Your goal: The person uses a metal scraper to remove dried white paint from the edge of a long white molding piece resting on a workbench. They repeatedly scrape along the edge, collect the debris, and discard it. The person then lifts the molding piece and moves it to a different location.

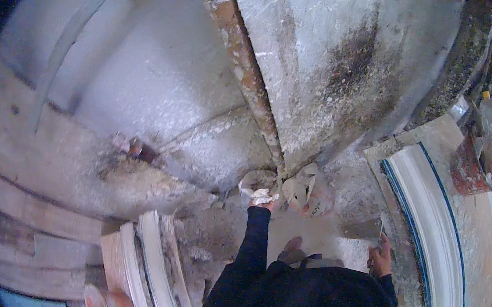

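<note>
Head view: right-hand fingers wrap around a trowel, its flat blade just ahead of them. Over on the left hand sits a white lump, its fingers too hidden to call! Just right of that lump, a bag; beyond the right fingers, a reddish bucket.
</note>
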The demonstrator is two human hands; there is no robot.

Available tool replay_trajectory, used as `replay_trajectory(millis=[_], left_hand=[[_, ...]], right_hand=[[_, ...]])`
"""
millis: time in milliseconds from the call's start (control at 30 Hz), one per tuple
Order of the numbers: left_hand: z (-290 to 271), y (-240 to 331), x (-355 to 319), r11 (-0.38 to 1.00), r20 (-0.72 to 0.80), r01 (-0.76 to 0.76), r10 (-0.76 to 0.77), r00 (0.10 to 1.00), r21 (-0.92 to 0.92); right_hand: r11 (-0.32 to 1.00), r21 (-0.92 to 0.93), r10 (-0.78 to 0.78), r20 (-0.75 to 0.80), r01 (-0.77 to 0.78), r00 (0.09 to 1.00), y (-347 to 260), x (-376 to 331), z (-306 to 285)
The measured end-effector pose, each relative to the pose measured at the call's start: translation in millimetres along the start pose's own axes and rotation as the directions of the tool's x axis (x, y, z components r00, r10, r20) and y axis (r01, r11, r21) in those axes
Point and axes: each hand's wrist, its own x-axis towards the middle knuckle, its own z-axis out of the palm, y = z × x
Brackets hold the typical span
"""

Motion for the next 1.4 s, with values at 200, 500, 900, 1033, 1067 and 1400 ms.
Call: replay_trajectory(millis=[200, 500, 900, 1033, 1067, 1400], left_hand=[[8, 36, 95, 0.676, 0.103, -0.227, 0.220, 0.970, 0.701], [-15, 19, 72, 0.485, -0.040, -0.078, 0.228, 0.973, 0.871], [16, -194, -129, 0.346, -0.342, 0.465, -0.360, 0.868, 0.815], [11, -298, -264, 0.112, -0.452, 0.567, -0.486, 0.748, 0.816], [10, -321, -303, 0.040, -0.479, 0.573, -0.502, 0.720, 0.819], [-43, -460, -543, -0.559, -0.503, 0.524, -0.823, -0.262, 0.642]], right_hand=[[0.998, 0.057, 0.020, -0.334, -0.001, 0.942, 17, -22, 57], [0.995, 0.097, 0.052, -0.477, -0.006, 0.878, 23, -68, 93], [0.957, -0.249, -0.113, -0.788, -0.147, 0.605, 123, -232, -15], [0.979, -0.163, -0.086, -0.873, -0.121, 0.480, 146, -319, -62], [0.986, -0.124, -0.063, -0.891, -0.107, 0.450, 169, -340, -78], [0.978, 0.001, 0.045, -0.978, -0.211, 0.203, 238, -473, -187]])
